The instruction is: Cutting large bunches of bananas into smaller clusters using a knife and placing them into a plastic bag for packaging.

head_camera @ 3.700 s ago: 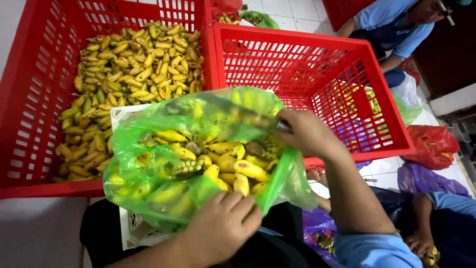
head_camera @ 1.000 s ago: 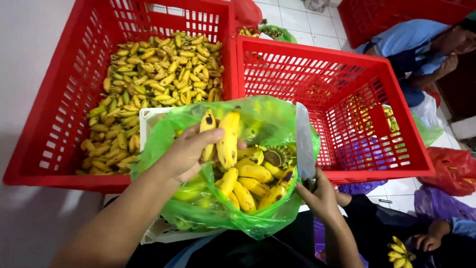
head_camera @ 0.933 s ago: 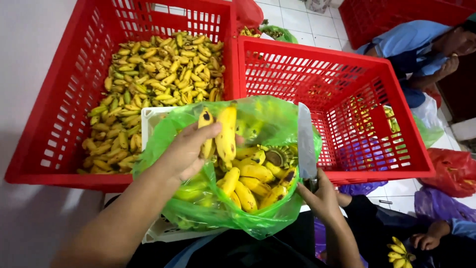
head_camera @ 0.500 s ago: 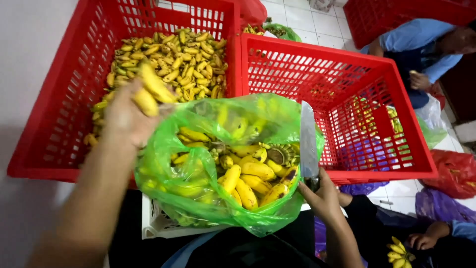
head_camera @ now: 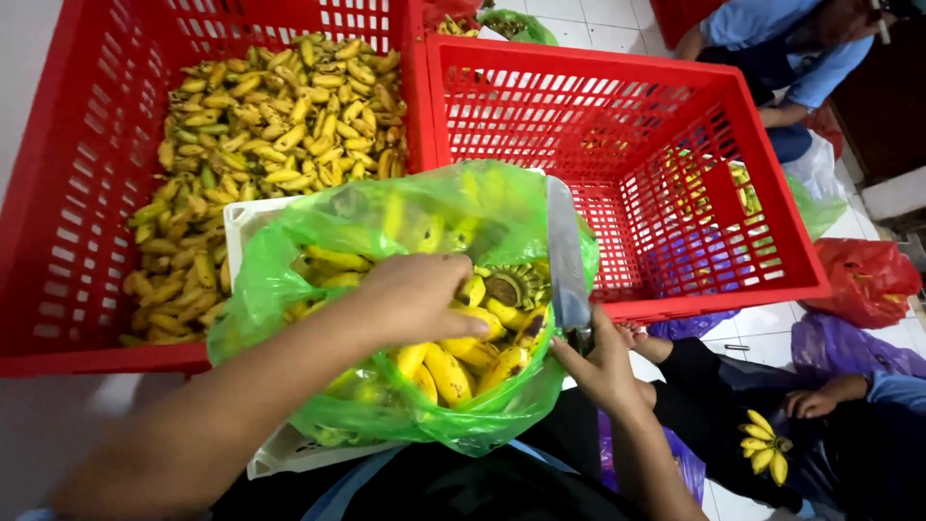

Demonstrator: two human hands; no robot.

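A green plastic bag (head_camera: pixel 280 280) full of small yellow bananas (head_camera: pixel 453 371) rests on a white tray (head_camera: pixel 241 217) in front of me. My left hand (head_camera: pixel 415 299) reaches into the bag from the left, its fingers curled over a cluster of bananas. At the bag's right edge my right hand (head_camera: pixel 603 367) grips the handle of a knife (head_camera: pixel 566 256) whose broad blade points up and away from me. Behind the bag on the left stands a red crate (head_camera: pixel 58 193) holding a heap of loose bananas (head_camera: pixel 270 125).
A second red crate (head_camera: pixel 617 125) stands to the right, nothing in it. A person in blue (head_camera: pixel 772 39) sits beyond it. At the lower right another person's hand (head_camera: pixel 820 396) rests near a small banana bunch (head_camera: pixel 762 449). Red (head_camera: pixel 863 280) and purple (head_camera: pixel 839 347) bags lie on the tiled floor.
My left hand lifted bananas out of the bag, carried them over the left crate, and has come back into the bag. The right hand stays put with the knife.
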